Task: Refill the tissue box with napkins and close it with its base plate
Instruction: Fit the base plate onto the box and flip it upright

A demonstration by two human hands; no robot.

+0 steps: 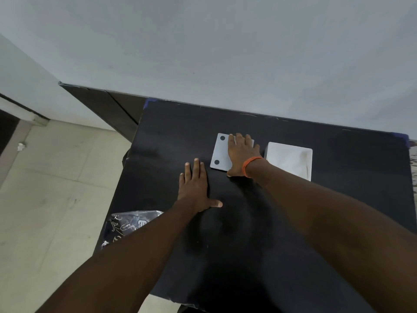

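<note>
A flat white base plate (pixel 220 152) with two dark round dots on its left side lies on the black table (pixel 248 233). My right hand (pixel 242 155), with an orange band on the wrist, rests flat on the plate's right half, fingers spread. To the right of it stands the white tissue box (pixel 290 160), with white napkins filling its upward face. My left hand (pixel 196 188) lies flat on the bare table, fingers apart, a little in front of and to the left of the plate, holding nothing.
A crinkled plastic bag with black and white print (pixel 128 224) lies at the table's left edge, partly under my left forearm. A grey wall runs right behind the table. Pale floor tiles (pixel 56 188) lie to the left, with a small white scrap (pixel 21 146) on them.
</note>
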